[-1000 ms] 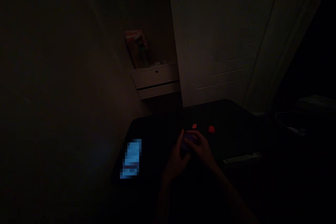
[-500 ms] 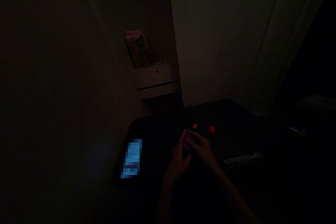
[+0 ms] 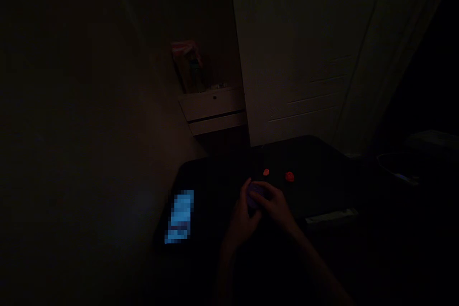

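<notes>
Grip: our left hand (image 3: 241,222) and right hand (image 3: 280,205) both curl partly closed around one purple lump (image 3: 252,202).
Forearms (image 3: 227,251): ours angle inward, meeting at the lump.
Lump look: dark purple, roundish, fine detail lost in the dimness.
Lump spot: between our fingers, over the counter (image 3: 311,158).
Beyond: two red pieces (image 3: 289,177).
</notes>
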Tool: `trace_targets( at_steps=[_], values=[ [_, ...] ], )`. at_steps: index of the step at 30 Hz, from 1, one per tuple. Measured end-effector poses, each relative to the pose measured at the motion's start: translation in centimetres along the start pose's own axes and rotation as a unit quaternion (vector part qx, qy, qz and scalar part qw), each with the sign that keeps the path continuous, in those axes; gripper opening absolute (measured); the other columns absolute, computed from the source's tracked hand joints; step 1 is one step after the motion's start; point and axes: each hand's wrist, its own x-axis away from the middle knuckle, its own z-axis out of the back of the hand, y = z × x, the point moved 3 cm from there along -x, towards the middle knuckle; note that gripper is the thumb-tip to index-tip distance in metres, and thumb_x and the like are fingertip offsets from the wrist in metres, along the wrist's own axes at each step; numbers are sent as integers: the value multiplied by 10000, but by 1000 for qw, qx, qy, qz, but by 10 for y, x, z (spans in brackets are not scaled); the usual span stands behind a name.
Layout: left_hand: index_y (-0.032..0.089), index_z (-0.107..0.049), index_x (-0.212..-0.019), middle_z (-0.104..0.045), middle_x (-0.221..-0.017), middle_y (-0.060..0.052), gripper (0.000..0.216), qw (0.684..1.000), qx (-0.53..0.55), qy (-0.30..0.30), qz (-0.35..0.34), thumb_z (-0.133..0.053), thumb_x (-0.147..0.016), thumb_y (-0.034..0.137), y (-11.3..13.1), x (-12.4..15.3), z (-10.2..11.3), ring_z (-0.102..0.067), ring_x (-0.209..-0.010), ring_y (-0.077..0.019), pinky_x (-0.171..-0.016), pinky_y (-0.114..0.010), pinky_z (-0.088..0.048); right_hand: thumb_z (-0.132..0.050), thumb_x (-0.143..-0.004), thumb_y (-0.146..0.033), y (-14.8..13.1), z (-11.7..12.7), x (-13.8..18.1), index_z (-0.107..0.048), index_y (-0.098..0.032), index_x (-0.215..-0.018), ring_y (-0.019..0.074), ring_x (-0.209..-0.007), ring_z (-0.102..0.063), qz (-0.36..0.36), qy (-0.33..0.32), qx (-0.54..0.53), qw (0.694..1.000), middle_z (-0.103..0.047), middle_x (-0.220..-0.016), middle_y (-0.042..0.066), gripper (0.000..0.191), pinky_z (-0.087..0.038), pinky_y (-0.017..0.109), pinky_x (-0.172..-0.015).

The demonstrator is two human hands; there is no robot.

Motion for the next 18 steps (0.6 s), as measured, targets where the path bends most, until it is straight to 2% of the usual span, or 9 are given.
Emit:
trace_targets(
  at_steps=[6,11,14,18],
  values=[
    [244,-335,-1503,-483,-1517,-117,725,1000,-8,-1,14,-651,-852,196,2,0,1,-494,-1384,-260,-1170,-440,-378,-723,-817,-517,0,2,-1,-782,-197,-921,254,-857,-701,-6,38,18,999,-775,-895,62,341,-551,345,-771],
    [273,-330,-1520,-487,-1512,-117,802,1000,-23,-10,16,-741,-836,351,6,4,0,-506,-1363,-281,-1151,-443,-397,-726,-804,-519,-3,4,-1,-772,-187,-858,225,-779,-663,-4,38,23,999,-741,-802,40,340,-519,306,-708],
    [270,-345,-1519,-495,-1510,-116,691,999,-14,-6,28,-645,-918,430,7,3,0,-502,-1368,-272,-1156,-447,-387,-723,-816,-504,-3,4,-1,-771,-190,-873,208,-769,-652,-4,23,7,1000,-731,-803,27,323,-500,293,-710],
    [272,-379,-1501,-511,-1504,-104,550,999,-14,7,44,-521,-992,425,4,0,0,-486,-1386,-262,-1178,-464,-355,-714,-828,-497,-2,5,-1,-771,-193,-881,206,-777,-647,-6,18,-3,1000,-729,-804,25,314,-490,291,-722]
  ],
)
